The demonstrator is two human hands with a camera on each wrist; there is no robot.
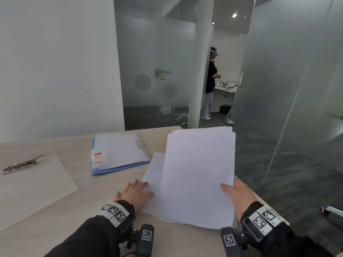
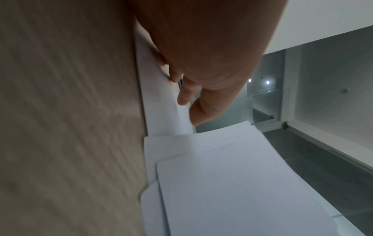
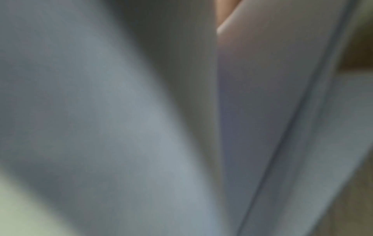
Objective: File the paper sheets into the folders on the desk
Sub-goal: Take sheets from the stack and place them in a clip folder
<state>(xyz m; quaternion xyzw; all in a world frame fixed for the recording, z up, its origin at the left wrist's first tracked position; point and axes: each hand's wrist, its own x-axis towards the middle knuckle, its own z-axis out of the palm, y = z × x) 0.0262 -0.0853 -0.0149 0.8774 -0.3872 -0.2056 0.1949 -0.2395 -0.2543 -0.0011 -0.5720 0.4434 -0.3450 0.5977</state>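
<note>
Paper sheets [image 1: 198, 175] are lying at the near right of the desk [image 1: 78, 145], with a fanned bundle being raised off the loose sheets beneath. The right hand [image 1: 236, 194] is gripping that bundle at its near right edge, thumb lying on top; the fingers underneath are hidden, and the right wrist view is showing only blurred paper. The left hand [image 1: 134, 191] is resting palm down, fingers nearly straight and slightly apart, its fingertips [image 2: 184, 99] pressing on the left margin of the lower sheets.

To do this step well, the bundle probably needs squaring before it travels to the blue folder [image 1: 118, 154], which is lying shut at the far centre. Pressure from the left hand should stay on so the lower sheets are not dragged. A clipboard [image 1: 31, 182] is lying at the far left.
</note>
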